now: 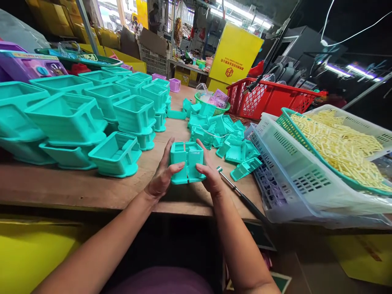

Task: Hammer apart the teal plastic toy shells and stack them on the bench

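While we look down at the brown surface (92,192), our two hands are out in front near its front edge, with a turquoise plastic piece in each. Our left hand (161,176) has its grip clamped on the left turquoise piece (178,156), thumb across the near face and fingers around the outer side. Our right hand (211,173) does the same from the other side, its grip closed on the right turquoise piece (195,155). Both pieces stand upright side by side, with a narrow slit between them down the middle. We can't tell whether their flared bottoms touch the surface.

Over on our left we've got a big bunch of turquoise box-shaped shells (59,120), mostly stacked, plus one single shell (112,159) just beside the left hand. Beyond the right hand there's a messy heap of loose turquoise parts (237,152), some tipped on their sides. Right by our right wrist lies a tool with a metal shaft and black handle (234,188); we can't tell what kind.

Further right, a teal basket (283,119) full of pale yellow stick-like pieces (337,143) sits tilted by a translucent white crate (290,161). Farther back we see a red crate (265,100) and a yellow carton (235,53).
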The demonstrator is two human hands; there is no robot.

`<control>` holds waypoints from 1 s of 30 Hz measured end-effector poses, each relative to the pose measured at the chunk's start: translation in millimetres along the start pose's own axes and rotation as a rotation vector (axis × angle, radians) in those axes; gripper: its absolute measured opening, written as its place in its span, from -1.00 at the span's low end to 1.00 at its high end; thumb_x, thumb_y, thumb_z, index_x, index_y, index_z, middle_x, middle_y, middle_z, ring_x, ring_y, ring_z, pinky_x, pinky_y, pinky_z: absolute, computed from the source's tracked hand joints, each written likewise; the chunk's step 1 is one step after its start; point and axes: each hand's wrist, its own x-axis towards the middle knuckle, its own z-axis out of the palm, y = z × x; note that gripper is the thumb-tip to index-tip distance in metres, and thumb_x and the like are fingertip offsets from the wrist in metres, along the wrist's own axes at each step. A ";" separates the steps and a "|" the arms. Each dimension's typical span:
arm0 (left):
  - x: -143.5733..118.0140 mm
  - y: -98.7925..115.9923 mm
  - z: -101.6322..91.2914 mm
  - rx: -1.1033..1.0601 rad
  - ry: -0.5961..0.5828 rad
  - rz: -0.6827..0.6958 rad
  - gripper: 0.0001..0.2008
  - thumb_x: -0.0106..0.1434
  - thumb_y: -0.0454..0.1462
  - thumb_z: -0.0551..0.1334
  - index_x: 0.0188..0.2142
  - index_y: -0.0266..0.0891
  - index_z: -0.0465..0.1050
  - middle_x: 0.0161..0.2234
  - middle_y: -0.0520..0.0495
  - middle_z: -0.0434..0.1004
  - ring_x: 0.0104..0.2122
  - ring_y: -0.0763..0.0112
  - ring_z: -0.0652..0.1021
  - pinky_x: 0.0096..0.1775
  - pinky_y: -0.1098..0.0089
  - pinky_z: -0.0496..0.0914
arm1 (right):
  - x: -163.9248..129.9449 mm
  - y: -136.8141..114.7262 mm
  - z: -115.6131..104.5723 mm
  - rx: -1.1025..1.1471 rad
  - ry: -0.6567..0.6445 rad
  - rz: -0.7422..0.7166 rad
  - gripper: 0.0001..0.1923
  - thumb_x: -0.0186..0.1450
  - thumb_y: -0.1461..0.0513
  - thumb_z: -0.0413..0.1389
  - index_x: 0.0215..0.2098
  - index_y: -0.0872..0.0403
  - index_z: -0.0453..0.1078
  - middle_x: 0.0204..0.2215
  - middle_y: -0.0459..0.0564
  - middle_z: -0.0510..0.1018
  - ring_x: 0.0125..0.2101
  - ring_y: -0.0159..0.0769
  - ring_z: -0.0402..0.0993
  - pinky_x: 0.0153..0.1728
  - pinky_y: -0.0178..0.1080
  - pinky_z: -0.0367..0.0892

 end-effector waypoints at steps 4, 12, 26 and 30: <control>-1.1 -0.2 2.0 0.027 0.010 -0.010 -0.05 0.20 -0.15 0.28 0.42 -0.03 -0.28 0.25 -0.12 0.32 0.19 0.01 0.38 0.18 -0.03 0.32 | 0.5 2.6 -1.0 -0.003 0.026 0.008 -0.10 0.07 0.02 0.26 0.34 -0.15 0.11 0.32 -0.14 0.23 0.32 0.00 0.09 0.34 0.14 -0.05; 3.3 0.6 2.1 0.131 0.059 -0.061 -0.05 0.21 -0.07 0.27 0.42 -0.05 -0.27 0.29 -0.11 0.25 0.21 0.04 0.36 0.23 0.02 0.25 | 2.8 11.3 4.1 -0.008 0.121 0.023 -0.13 0.08 -0.01 0.28 0.32 -0.14 0.15 0.30 -0.12 0.27 0.29 -0.01 0.16 0.33 0.10 -0.01; 1.4 1.9 7.7 0.133 0.108 -0.065 -0.08 0.24 -0.05 0.25 0.43 -0.10 -0.24 0.31 -0.12 0.19 0.23 0.01 0.31 0.24 0.04 0.21 | -4.5 -5.1 14.8 0.162 0.095 0.089 -0.24 0.17 0.05 0.21 0.30 -0.08 0.16 0.14 -0.05 0.47 0.17 -0.03 0.36 0.20 0.06 0.25; -2.1 7.9 8.7 0.103 0.105 -0.063 -0.08 0.22 -0.07 0.25 0.42 -0.14 -0.22 0.30 -0.15 0.21 0.23 0.02 0.32 0.24 0.05 0.23 | -4.7 -1.6 15.1 0.166 0.101 0.074 -0.30 0.18 0.02 0.20 0.27 -0.13 0.21 0.16 -0.06 0.45 0.15 -0.06 0.38 0.22 0.06 0.23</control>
